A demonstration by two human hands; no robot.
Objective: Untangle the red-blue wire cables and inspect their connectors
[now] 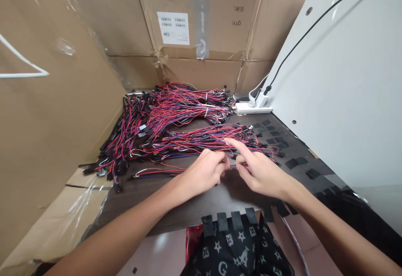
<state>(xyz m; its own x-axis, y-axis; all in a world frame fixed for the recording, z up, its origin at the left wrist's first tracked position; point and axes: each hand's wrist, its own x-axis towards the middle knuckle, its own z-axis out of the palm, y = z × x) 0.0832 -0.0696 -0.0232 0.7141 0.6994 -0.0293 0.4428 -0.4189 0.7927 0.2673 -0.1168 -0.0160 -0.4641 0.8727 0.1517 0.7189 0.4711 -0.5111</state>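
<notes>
Wires pinched in closed fingertips by left hand and right hand, right forefinger extended; held over dark surface, nearer than heaped bundles

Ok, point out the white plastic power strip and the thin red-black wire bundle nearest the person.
White plastic power strip point(253, 109): head view, its body.
Thin red-black wire bundle point(165, 172): head view, its left stretch.

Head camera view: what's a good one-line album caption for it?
Left hand and right hand pinch thin wires over a dark table, wire bundles piled beyond.
</notes>
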